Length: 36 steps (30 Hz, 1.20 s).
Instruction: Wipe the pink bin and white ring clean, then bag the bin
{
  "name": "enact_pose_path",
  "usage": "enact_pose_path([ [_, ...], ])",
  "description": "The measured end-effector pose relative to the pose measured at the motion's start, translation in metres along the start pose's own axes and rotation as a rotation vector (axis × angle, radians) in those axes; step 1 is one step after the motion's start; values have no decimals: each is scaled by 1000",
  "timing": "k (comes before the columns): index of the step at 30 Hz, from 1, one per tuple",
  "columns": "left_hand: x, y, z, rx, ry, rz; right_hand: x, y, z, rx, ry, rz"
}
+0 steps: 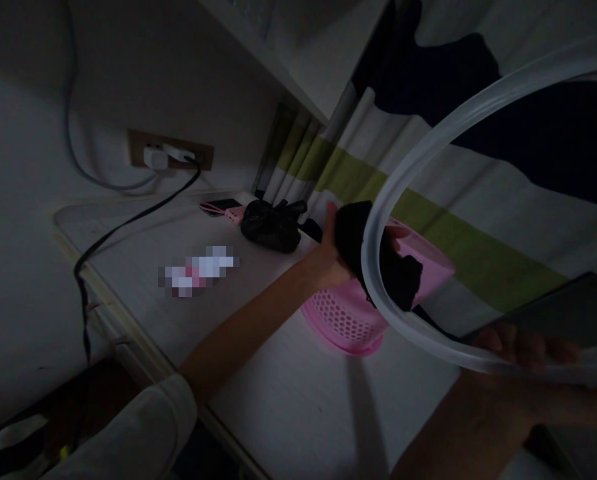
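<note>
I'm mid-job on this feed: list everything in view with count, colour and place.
black item: one, black, in left hand
ring: one, translucent whitish, in right hand
basket: one, pink, on table
table: one, whitish, below
bag: one, black, on table
strapped item: one, pink, beside bag
flat item: one, dark, behind strapped item
pixelated item: unclear, pale and pink, on table
outlet plate: one, brown, wall
plugs: two, white, in plate
cables: two, black and pale, from plugs
curtain: striped white, green, dark, behind
shelf: one, pale, overhead
left hand: one, centre
right hand: one, right
sleeve: one, pale, lower left
</note>
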<state>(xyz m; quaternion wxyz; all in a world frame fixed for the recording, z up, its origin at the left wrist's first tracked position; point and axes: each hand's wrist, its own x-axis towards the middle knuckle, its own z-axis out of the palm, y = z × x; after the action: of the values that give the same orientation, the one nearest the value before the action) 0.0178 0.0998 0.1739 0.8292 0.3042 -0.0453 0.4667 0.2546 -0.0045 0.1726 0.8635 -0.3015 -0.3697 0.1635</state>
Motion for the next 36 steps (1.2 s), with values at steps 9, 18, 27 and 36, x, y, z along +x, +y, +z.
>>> enact_pose_path([
  [9, 0, 1, 1, 44, -178, 45, -7, 4, 18, 8, 118, -11],
  [18, 0, -18, 11, -85, -24, 139, -4, 10, 14, 83, 113, 35],
  [27, 0, -41, 9, -335, -158, 166, -9, 14, 27, 80, 87, 38],
  [36, -1, -4, 3, -212, -163, 129, -5, 13, 19, 61, 29, 75],
])
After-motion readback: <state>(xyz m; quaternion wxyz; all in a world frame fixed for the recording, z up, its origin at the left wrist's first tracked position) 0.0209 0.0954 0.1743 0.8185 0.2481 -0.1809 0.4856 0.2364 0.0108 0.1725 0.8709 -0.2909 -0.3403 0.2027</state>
